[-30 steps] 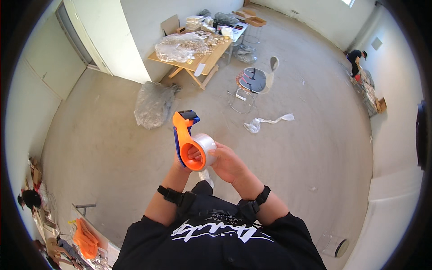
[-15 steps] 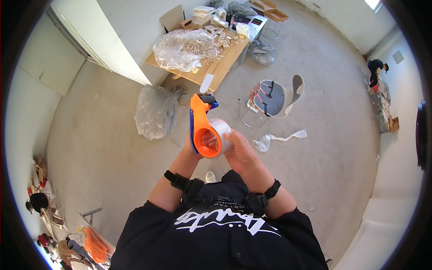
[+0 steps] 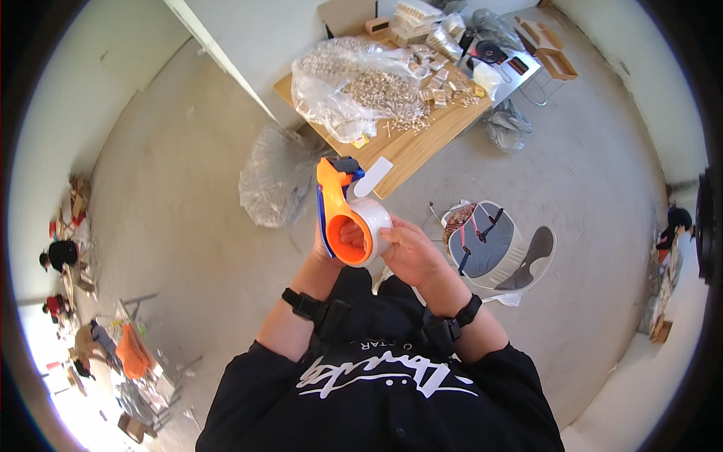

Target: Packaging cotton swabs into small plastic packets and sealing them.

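An orange and blue tape dispenser (image 3: pixel 331 188) loaded with a wide roll of clear tape (image 3: pixel 379 218) is held up in front of my body. My left hand (image 3: pixel 327 264) is closed round it, with fingertips showing inside the orange ring. On the right side of the roll, my right hand (image 3: pixel 416 255) grips the tape's edge between thumb and fingers. The dispenser's dark roller end points away from me, toward the table. Part of my left hand is hidden behind the dispenser.
Ahead stands a wooden table (image 3: pixel 422 154) bearing clear plastic bags (image 3: pixel 331 94), many small pieces and stacked packs. A white oblong card (image 3: pixel 373 177) shows by its near corner. A grey bag (image 3: pixel 275 181) sits left, a chair (image 3: pixel 520 264) right. People work far left and far right.
My body has moved nearer the table and turned, so the table and chair appear closer and further right. Both hands keep their hold on the dispenser and its roll.
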{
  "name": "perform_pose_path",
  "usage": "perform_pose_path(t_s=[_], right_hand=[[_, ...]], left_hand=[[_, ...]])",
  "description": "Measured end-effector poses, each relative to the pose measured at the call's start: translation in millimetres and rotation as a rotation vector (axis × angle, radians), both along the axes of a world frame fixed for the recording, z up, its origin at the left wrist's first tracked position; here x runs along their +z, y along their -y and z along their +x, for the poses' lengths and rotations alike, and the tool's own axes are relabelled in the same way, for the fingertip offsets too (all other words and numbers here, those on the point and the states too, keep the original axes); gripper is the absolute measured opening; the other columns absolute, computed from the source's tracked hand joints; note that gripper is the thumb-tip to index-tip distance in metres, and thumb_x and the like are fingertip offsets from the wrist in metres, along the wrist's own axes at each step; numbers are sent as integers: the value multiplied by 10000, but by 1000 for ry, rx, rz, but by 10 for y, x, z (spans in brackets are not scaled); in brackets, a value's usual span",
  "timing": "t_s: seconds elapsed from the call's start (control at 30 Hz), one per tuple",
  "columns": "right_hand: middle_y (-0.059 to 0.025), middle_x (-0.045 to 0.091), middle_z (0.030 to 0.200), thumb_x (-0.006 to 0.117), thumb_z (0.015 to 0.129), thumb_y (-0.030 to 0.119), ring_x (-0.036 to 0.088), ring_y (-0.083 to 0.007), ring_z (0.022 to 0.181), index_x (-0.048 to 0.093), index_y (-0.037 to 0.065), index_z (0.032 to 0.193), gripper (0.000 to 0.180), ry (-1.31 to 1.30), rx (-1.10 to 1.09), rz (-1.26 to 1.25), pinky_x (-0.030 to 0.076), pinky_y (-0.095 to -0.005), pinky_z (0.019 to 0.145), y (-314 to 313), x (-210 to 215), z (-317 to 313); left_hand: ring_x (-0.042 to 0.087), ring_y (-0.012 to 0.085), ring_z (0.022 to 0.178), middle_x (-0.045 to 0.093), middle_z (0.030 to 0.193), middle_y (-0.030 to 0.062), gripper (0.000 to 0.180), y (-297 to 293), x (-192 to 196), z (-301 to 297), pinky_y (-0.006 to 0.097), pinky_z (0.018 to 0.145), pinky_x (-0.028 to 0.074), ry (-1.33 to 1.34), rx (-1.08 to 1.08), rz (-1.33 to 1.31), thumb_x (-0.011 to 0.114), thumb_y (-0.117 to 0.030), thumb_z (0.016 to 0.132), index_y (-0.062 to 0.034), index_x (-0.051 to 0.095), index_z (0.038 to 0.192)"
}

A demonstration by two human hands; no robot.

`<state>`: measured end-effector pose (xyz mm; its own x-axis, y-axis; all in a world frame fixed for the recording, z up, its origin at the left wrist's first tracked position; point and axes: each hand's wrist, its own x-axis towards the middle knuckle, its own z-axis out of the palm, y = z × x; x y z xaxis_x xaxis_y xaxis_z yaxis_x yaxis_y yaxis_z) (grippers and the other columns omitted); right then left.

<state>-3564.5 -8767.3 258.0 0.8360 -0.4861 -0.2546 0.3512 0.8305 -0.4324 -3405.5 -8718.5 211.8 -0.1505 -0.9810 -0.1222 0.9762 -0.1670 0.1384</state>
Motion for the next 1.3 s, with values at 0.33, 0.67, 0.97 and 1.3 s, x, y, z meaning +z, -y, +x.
perform_pose_path(t_s=[0.33, 0.67, 0.97, 1.3], right_hand=[[-100, 594, 1205, 507, 921, 137, 562, -190, 1114, 499, -26, 1282, 396, -330, -29, 189, 412, -334, 951, 1171, -636, 415], [-87, 603, 1209, 503, 914, 144, 542, -192, 1143, 487, -33, 1301, 426, -249, 9, 302, 373, -347, 1009, 2015, -1309, 588], [-87, 614, 1158, 511, 921, 125, 573, -169, 1073, 503, -33, 1269, 381, -451, 142, 400, 414, -322, 956, 2481, -1625, 583], [-62, 625, 1105, 534, 911, 100, 573, -143, 1035, 528, -19, 1224, 336, -359, 192, 362, 415, -296, 926, 2778, -1630, 414]], left_hand=[[386, 66, 381, 425, 489, -25, 504, 1097, -852, 235, 209, 406, 339, 125, 159, 386, 496, -553, 927, -60, 601, 912], [413, 80, 414, 455, 526, -18, 473, 1800, -1543, 406, 210, 419, 359, -13, 205, 558, 500, -519, 936, -58, 605, 919], [661, 268, 954, 667, 1054, 129, 451, 1764, -2128, 279, 414, 820, 558, 16, 238, 503, 553, -430, 925, -32, 587, 1136], [658, 265, 952, 663, 1051, 129, 432, 1966, -2152, 158, 409, 820, 556, 23, 234, 460, 569, -410, 915, -34, 581, 1129]])
